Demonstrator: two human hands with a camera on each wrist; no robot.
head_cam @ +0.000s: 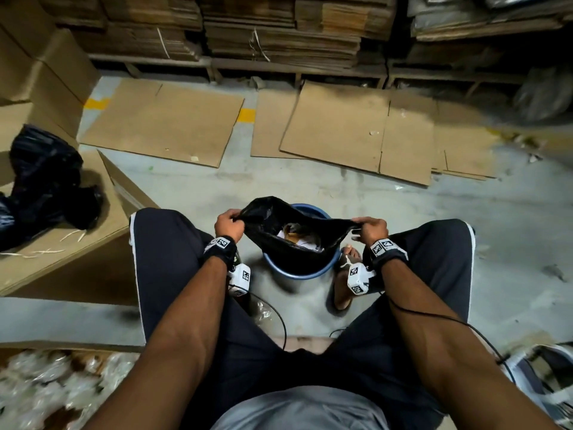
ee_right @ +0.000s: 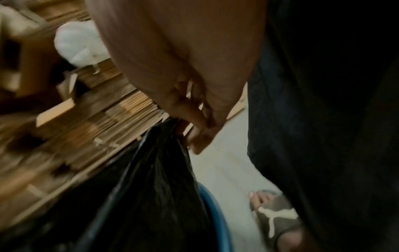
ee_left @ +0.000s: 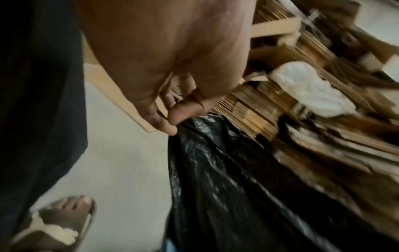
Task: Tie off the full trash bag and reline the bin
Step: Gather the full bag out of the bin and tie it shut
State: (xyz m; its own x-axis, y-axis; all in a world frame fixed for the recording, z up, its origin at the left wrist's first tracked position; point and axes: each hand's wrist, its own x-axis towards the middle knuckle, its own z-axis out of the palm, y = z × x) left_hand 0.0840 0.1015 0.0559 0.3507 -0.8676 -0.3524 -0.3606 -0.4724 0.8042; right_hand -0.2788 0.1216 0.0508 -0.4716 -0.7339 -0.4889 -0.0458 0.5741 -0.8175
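A black trash bag sits in a blue round bin on the floor between my knees, its mouth pulled wide with paper scraps showing inside. My left hand pinches the bag's left rim, and my right hand pinches the right rim. The left wrist view shows my left hand gripping the bunched black plastic with thumb and fingers. In the right wrist view my right hand holds the bag's edge above the blue bin rim.
Crumpled black bags lie on a cardboard box at the left. Flat cardboard sheets cover the floor ahead, in front of stacked cardboard on racks. My sandalled foot stands right of the bin. Clear plastic wrap lies lower left.
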